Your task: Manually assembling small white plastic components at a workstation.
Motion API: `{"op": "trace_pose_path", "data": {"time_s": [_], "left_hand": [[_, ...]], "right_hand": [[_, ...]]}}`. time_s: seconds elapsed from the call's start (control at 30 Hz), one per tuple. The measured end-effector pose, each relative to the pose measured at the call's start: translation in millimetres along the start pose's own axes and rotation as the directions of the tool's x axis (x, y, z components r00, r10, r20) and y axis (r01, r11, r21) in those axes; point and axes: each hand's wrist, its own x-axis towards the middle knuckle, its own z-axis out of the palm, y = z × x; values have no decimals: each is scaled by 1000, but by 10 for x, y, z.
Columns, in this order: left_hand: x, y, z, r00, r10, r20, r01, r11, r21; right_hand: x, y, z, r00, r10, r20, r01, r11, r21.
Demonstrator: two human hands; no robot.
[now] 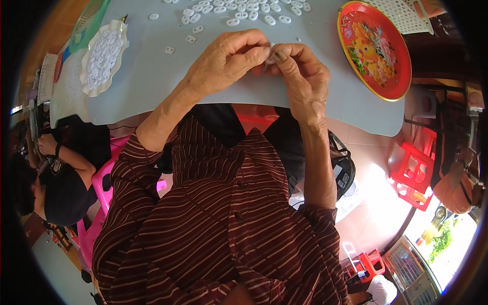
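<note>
My left hand [229,60] and my right hand [307,76] meet above the near part of the grey table [152,81]. Thumbs and fingers of both are pinched together around a small white plastic piece [271,58], mostly hidden by the fingertips. Beyond my hands lie many white oval plastic pieces [269,20], each with two holes. A few smaller, squarer white pieces [169,50] are scattered left of them, nearer my left wrist.
At the left, a white scalloped dish [121,36] holds many small white parts beside a green basket [91,23]. A red flowered tray [401,84] lies at the right by a white perforated basket [406,18]. Another person [66,178] sits at the left.
</note>
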Motion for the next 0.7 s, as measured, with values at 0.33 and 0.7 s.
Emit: {"op": "trace_pose_path", "data": {"time_s": [0.33, 0.7], "left_hand": [[-73, -60, 132, 994, -75, -80, 71, 996, -53], [18, 40, 36, 973, -220, -74, 199, 954, -223]], "right_hand": [[3, 65, 37, 991, -124, -48, 125, 992, 6], [-27, -17, 78, 991, -119, -61, 112, 988, -103]]}}
